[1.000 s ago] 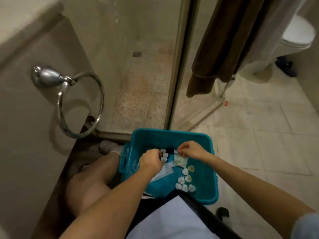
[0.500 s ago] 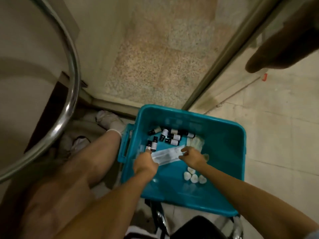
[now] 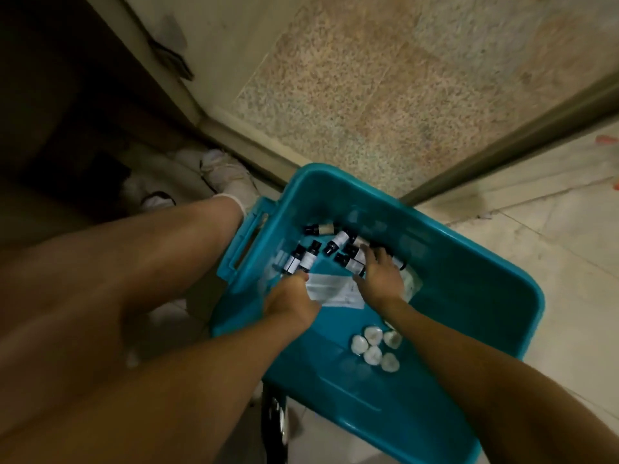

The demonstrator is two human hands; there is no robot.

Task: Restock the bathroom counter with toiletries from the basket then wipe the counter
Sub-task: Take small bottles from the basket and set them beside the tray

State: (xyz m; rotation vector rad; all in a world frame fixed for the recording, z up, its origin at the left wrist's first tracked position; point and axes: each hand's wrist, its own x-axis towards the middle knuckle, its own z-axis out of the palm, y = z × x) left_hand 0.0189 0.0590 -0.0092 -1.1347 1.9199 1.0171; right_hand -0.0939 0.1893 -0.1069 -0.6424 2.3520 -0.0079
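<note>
Basket [image 3: 469, 296], teal plastic, stands on the tiled floor [image 3: 552, 262] beside the metal shower-door frame [image 3: 502, 149].

Contents:
- small black-capped bottles [image 3: 338, 241], lying clustered at the far end
- clear flat packet [image 3: 335, 291], at the middle
- five white wrapped rounds [image 3: 373, 353], nearer

Left hand [image 3: 291, 299]: fingers curled, gripping the packet's left end.

Right hand [image 3: 378, 276]: fingers straight and spread, resting on the bottles.

Labels on bottles [image 3: 340, 238] blurred, unreadable. Some hidden under right hand [image 3: 382, 279]. Ends of packet [image 3: 331, 293] covered by left hand [image 3: 288, 301] and right. Bottom edge cuts off basket [image 3: 475, 286].
</note>
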